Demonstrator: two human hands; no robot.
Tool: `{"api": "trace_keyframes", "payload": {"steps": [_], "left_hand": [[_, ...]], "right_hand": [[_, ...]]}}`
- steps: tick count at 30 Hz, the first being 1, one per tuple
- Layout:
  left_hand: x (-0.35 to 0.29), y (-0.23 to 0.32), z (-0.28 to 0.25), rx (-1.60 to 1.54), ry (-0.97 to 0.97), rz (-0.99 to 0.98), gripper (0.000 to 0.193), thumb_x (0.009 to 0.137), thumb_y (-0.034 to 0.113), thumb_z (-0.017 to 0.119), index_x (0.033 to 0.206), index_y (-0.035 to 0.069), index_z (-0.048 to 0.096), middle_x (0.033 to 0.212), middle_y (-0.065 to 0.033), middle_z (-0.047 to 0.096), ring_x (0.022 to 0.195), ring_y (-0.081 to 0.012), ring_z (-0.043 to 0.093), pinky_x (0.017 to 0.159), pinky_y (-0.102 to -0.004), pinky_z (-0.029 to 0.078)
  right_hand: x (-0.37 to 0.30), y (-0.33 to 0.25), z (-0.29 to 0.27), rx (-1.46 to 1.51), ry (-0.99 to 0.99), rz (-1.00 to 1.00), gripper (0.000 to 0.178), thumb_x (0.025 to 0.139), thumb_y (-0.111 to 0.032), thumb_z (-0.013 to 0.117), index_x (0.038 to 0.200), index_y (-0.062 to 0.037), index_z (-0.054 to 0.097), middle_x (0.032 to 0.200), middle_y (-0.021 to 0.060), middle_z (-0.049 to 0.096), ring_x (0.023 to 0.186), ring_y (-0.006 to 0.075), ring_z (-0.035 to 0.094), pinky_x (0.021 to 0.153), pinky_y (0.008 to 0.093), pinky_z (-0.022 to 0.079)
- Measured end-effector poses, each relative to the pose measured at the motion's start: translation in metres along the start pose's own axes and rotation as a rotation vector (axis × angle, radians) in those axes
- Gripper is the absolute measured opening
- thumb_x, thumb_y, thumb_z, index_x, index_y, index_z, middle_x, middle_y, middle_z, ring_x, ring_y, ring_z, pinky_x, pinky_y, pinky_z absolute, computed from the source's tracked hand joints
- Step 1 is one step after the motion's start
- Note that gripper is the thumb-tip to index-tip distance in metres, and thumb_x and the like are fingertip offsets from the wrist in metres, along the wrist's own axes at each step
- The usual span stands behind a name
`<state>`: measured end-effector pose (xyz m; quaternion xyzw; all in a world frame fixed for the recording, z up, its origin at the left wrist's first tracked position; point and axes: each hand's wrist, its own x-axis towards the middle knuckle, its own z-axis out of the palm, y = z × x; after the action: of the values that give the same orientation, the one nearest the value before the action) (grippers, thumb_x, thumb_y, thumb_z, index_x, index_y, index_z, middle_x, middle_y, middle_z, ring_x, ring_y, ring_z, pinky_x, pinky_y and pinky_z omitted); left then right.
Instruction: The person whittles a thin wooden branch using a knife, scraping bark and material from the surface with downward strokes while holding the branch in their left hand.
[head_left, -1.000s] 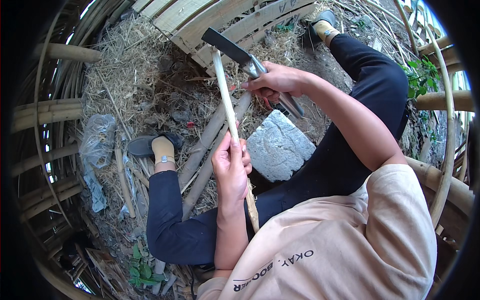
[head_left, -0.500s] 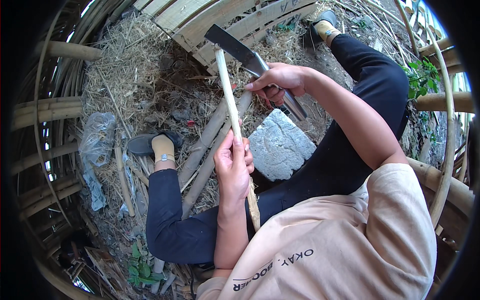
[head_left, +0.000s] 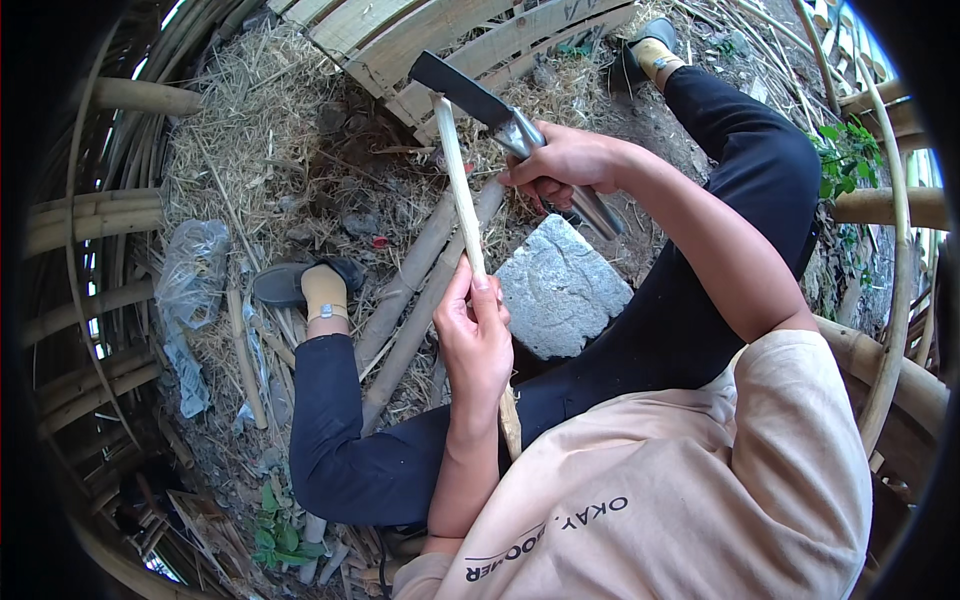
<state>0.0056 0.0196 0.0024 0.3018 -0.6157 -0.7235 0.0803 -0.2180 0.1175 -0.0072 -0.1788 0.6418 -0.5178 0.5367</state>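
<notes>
A long pale peeled stick [head_left: 458, 185] slants up from my lap, its rougher lower end against my shirt. My left hand [head_left: 474, 325] is closed round the stick below its middle, thumb along the top. My right hand [head_left: 570, 165] grips the metal handle of a machete [head_left: 465, 92] with a dark, broad, short blade. The blade crosses close by the stick's far tip; whether the two touch I cannot tell. A grey stone block [head_left: 562, 288] sits between my legs, just beneath the right hand and the handle's end.
Bamboo poles [head_left: 408, 290] lie on straw-strewn ground left of the block. A wooden slatted crate [head_left: 440, 40] stands at the far side. Crumpled clear plastic [head_left: 195, 280] lies beyond my left shoe. Bamboo rails [head_left: 95, 225] wall both sides.
My left hand has turned slightly and shifted a little right with the stick. The machete's handle end has moved slightly right and nearer; its blade stays by the stick's tip.
</notes>
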Motion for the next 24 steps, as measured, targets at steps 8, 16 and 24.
{"api": "trace_keyframes", "payload": {"steps": [8, 16, 24], "left_hand": [[-0.002, 0.007, 0.001, -0.015, -0.001, 0.001, 0.035, 0.107, 0.011, 0.045, 0.137, -0.004, 0.051, 0.079, 0.0021, 0.048, 0.058, 0.0, 0.039, 0.048, -0.0168, 0.031], [0.002, -0.004, 0.006, -0.101, -0.061, -0.047, 0.033, 0.107, 0.013, 0.047, 0.135, -0.002, 0.053, 0.077, 0.0045, 0.046, 0.058, 0.0005, 0.037, 0.047, -0.016, 0.029], [0.003, 0.008, -0.003, -0.189, -0.071, -0.119, 0.037, 0.106, 0.013, 0.046, 0.141, 0.001, 0.049, 0.082, 0.0034, 0.048, 0.056, 0.0014, 0.036, 0.044, -0.0145, 0.028]], "right_hand": [[-0.01, -0.012, -0.004, -0.473, 0.27, -0.172, 0.037, 0.089, -0.031, 0.074, 0.077, -0.0018, 0.056, 0.056, -0.0005, 0.05, 0.05, 0.0107, 0.051, 0.046, 0.0287, 0.041], [-0.01, -0.008, 0.004, -0.626, 0.195, -0.288, 0.037, 0.085, -0.035, 0.074, 0.089, 0.0014, 0.066, 0.065, 0.0106, 0.064, 0.059, 0.0206, 0.062, 0.06, 0.0382, 0.05], [-0.019, -0.012, -0.005, -0.633, 0.444, -0.591, 0.034, 0.091, -0.031, 0.071, 0.102, -0.0008, 0.06, 0.072, 0.0075, 0.054, 0.067, 0.0143, 0.053, 0.063, 0.0315, 0.044]]}}
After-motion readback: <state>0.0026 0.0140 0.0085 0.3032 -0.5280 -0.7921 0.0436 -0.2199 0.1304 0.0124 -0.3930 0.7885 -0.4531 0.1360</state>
